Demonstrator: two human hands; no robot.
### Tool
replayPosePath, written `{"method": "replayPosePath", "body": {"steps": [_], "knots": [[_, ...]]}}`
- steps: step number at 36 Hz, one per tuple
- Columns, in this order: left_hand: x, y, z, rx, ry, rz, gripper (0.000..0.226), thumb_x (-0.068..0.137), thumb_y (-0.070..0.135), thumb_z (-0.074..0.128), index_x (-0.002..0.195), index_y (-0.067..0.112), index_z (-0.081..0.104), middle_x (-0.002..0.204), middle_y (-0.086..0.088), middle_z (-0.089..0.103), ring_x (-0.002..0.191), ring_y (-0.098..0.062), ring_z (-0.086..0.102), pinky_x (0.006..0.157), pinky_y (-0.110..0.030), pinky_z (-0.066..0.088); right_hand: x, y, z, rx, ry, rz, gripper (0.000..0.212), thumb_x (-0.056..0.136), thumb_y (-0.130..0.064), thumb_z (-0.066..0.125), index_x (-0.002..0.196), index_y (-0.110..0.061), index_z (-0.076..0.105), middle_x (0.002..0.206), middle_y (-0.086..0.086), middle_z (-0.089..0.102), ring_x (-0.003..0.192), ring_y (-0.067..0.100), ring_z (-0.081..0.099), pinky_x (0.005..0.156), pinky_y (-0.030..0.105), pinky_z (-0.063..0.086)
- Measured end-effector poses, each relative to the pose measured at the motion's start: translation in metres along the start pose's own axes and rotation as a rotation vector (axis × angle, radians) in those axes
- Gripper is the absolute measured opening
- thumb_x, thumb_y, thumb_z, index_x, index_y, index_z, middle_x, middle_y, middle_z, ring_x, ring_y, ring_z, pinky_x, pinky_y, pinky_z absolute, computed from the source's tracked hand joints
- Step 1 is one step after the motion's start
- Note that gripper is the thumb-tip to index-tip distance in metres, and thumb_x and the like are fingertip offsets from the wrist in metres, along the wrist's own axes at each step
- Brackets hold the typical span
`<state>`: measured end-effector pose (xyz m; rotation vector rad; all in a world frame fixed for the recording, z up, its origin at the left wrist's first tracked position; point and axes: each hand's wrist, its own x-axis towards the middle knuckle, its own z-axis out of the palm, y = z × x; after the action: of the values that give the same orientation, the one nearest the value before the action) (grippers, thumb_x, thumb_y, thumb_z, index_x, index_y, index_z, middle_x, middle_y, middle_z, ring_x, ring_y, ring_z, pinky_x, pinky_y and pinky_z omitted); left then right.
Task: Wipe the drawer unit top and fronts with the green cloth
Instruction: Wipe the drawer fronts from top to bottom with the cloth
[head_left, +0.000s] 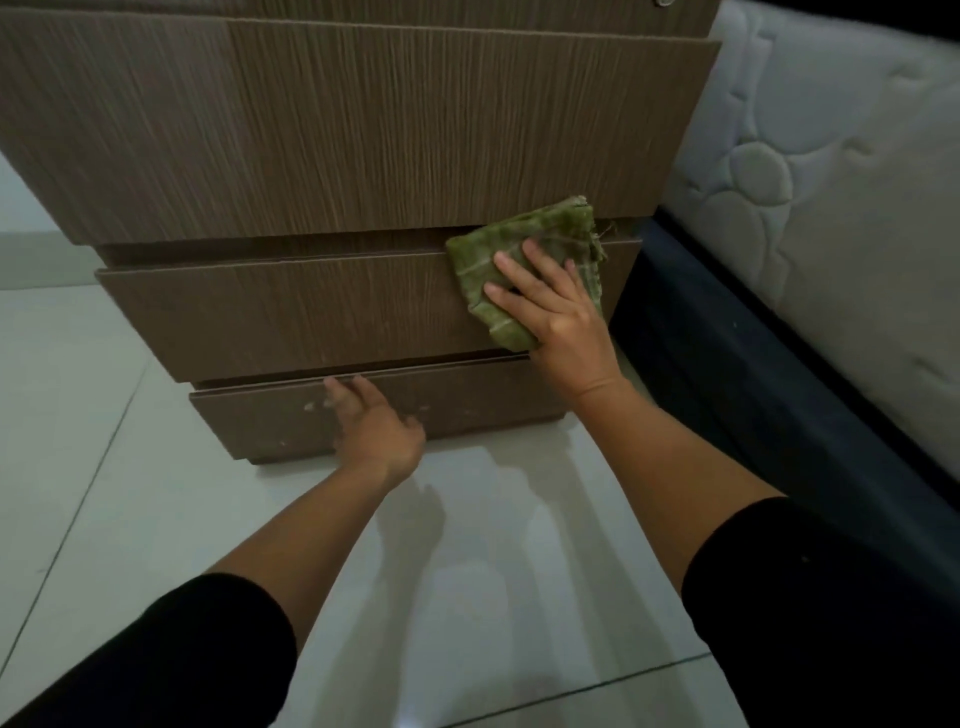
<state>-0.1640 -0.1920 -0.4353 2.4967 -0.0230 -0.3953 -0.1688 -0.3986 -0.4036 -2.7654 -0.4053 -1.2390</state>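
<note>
Item one, as I logged it from the head view: the drawer unit (332, 130), brown wood-grain laminate, stood on the pale tiled floor (130, 509) with three drawer fronts in sight, each one stepped back under the one above. Item two: the green cloth (498, 254), folded into a rough square with faint pale stripes and a frayed corner at its right, lay flat against the right end of the middle drawer front (291, 312), its top edge overlapping the gap below the upper drawer front (363, 124). Item three: the right hand (556, 317), fingers spread and palm down, pressed flat on the lower right part of the cloth, pinning it to the wood rather than pinching it. Item four: the left hand (371, 423), open with fingers loosely extended, rested against the bottom drawer front (260, 415), fingertips at its upper edge; it held nothing that I could see. That bottom front carried a few small pale marks near the left hand. Item five: black sleeves covered both upper forearms, the left sleeve (171, 654) and the right sleeve (821, 613). Item six: a white quilted mattress (831, 171) on a dark bed base (737, 364) stood just beside the unit on the right.
</note>
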Motion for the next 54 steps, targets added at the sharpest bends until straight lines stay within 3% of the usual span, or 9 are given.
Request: {"method": "replayPosePath", "body": {"steps": [9,14,17,21,27,33,43,50,54], "knots": [[0.004,0.008,0.02,0.068,0.127,-0.051,0.078,0.094,0.026,0.043,0.146,0.0,-0.009,0.152,-0.021,-0.025,0.144,-0.034,-0.012,0.115,-0.049,0.01,-0.022,0.023,-0.003,0.108,0.08,0.181,0.05,0.076,0.004,0.069,0.122,-0.013,0.061,0.137,0.012,0.052,0.134,0.036,0.036,0.104,0.063,0.032],[0.005,0.008,0.027,0.063,0.155,-0.054,0.081,0.094,0.026,0.045,0.146,0.0,-0.011,0.152,-0.02,-0.027,0.143,-0.034,-0.014,0.115,-0.05,0.008,-0.036,0.011,0.003,0.158,0.163,0.406,0.051,0.073,0.011,0.065,0.12,-0.01,0.062,0.139,0.016,0.049,0.134,0.036,0.035,0.115,0.026,0.019],[0.006,0.008,0.03,0.058,0.168,-0.051,0.082,0.093,0.025,0.045,0.146,-0.001,-0.012,0.151,-0.02,-0.027,0.143,-0.034,-0.014,0.115,-0.05,0.008,-0.037,0.002,-0.001,0.224,0.193,0.55,0.05,0.072,0.016,0.058,0.116,-0.008,0.064,0.141,0.012,0.047,0.131,0.033,0.038,0.111,0.03,0.026],[0.007,0.009,0.033,0.054,0.192,-0.047,0.083,0.093,0.025,0.046,0.145,-0.003,-0.012,0.151,-0.021,-0.027,0.143,-0.035,-0.013,0.115,-0.049,0.009,-0.027,-0.003,-0.007,0.23,0.263,0.652,0.036,0.075,0.01,0.054,0.106,-0.006,0.065,0.137,0.007,0.051,0.119,0.015,0.039,0.103,0.022,0.034],[0.007,0.011,0.037,0.033,0.199,-0.046,0.085,0.093,0.025,0.047,0.144,-0.003,-0.015,0.151,-0.021,-0.028,0.143,-0.034,-0.013,0.115,-0.047,0.009,-0.019,-0.005,-0.008,0.282,0.303,0.8,0.043,0.077,0.009,0.054,0.117,-0.008,0.055,0.135,0.005,0.048,0.121,0.024,0.045,0.105,0.033,0.038],[0.007,0.008,0.034,0.05,0.176,-0.022,0.084,0.093,0.026,0.046,0.144,-0.003,-0.014,0.151,-0.022,-0.027,0.143,-0.035,-0.012,0.115,-0.047,0.008,-0.007,-0.008,-0.005,0.411,0.483,1.073,0.039,0.087,-0.007,0.059,0.125,-0.011,0.051,0.129,0.008,0.047,0.12,0.02,0.048,0.1,0.029,0.043],[0.007,-0.01,0.014,0.186,0.149,0.007,0.078,0.094,0.031,0.043,0.148,0.005,-0.007,0.154,-0.018,-0.021,0.143,-0.032,-0.015,0.112,-0.058,0.003,0.0,-0.013,0.006,0.421,0.538,1.244,0.036,0.087,-0.006,0.058,0.122,-0.013,0.053,0.126,0.007,0.048,0.114,0.019,0.05,0.086,0.014,0.035],[0.016,-0.042,-0.015,0.023,0.24,-0.139,0.085,0.091,0.027,0.05,0.147,0.002,-0.009,0.155,-0.018,-0.017,0.144,-0.033,-0.01,0.114,-0.055,0.008,-0.002,-0.034,0.018,0.491,0.525,1.353,0.034,0.088,-0.011,0.058,0.121,-0.015,0.053,0.123,0.004,0.047,0.108,0.017,0.051,0.092,0.029,0.046],[0.024,-0.061,-0.032,-0.127,0.293,-0.219,0.085,0.091,0.028,0.05,0.147,0.001,-0.009,0.157,-0.016,-0.01,0.145,-0.032,-0.004,0.115,-0.051,0.012,0.002,-0.049,0.025,0.489,0.51,1.375,0.033,0.09,-0.014,0.056,0.123,-0.017,0.051,0.126,0.003,0.046,0.106,0.013,0.05,0.083,0.024,0.04]]}}
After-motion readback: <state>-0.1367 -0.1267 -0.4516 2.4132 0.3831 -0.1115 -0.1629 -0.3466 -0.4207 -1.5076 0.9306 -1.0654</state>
